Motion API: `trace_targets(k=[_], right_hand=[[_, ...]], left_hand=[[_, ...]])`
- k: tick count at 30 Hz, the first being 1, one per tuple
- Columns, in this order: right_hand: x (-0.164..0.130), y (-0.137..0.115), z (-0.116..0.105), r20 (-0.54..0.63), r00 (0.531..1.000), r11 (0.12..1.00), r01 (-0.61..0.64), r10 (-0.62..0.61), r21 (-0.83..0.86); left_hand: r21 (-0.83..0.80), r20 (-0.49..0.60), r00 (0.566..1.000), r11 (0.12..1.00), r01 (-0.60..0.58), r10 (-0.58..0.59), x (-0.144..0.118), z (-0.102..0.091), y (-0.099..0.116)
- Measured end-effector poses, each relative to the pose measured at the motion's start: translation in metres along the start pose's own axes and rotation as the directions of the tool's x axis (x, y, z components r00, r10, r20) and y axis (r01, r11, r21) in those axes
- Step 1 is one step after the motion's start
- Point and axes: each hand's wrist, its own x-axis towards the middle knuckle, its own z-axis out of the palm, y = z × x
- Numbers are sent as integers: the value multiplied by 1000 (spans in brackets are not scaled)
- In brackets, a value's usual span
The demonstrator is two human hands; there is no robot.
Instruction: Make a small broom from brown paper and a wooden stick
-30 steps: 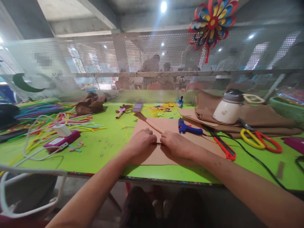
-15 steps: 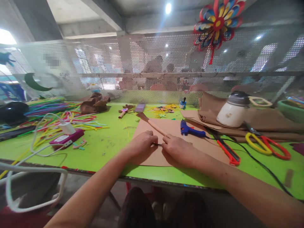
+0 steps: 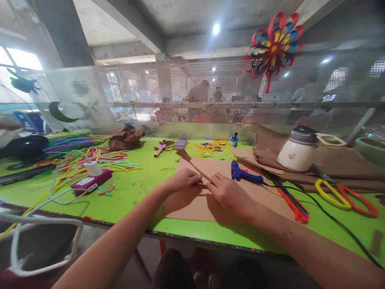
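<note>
Lime-green plastic covers the desk (image 3: 132, 192), strewn at far left with a heap of bright foam strips (image 3: 75, 150) and a pink phone with a white charger plugged in (image 3: 91, 180). Near the middle lies a flat brown foam sheet (image 3: 192, 202); on it the left hand (image 3: 182, 179) has its fingers curled and pressed down on a thin tan stick with a brown fringed tip (image 3: 195, 167), which runs far-left from the fingers. The right hand (image 3: 231, 192), touching the left, pins the stick's near end, its grip nearly closed (thumb hidden). Just right sit a blue hot-glue gun (image 3: 244, 173), an orange craft knife (image 3: 293, 202) and yellow-and-red scissors (image 3: 345, 196). The stick could roll out from under the fingertips if pressure is uneven, and the glue gun's nozzle lies close enough to burn a stray knuckle.
</note>
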Motion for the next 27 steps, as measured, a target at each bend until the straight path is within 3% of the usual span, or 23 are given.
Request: trace_targets(k=[3,6,9,15,20,24,27], right_hand=[[1,1,-4,-55,998,997,-4,8,76],[1,5,-4,-86,996,997,-13,19,71],[0,11,0,-112,993,999,-38,40,23],[1,17,6,-171,985,999,-38,36,-5],[1,20,11,-233,972,999,-26,31,26],[1,23,17,-282,940,962,-123,192,246],[3,27,20,-220,893,819,-231,393,525]], left_hand=[[-94,178,984,995,23,-6,6,-3,8],[-133,242,967,985,111,-76,14,-4,11],[-244,254,961,954,172,-108,21,-1,6],[-424,231,970,889,174,-80,23,7,-9],[-470,189,977,865,174,-93,19,10,-11],[-433,129,985,887,161,-116,19,11,-9],[-395,76,993,912,111,-87,21,13,-9]])
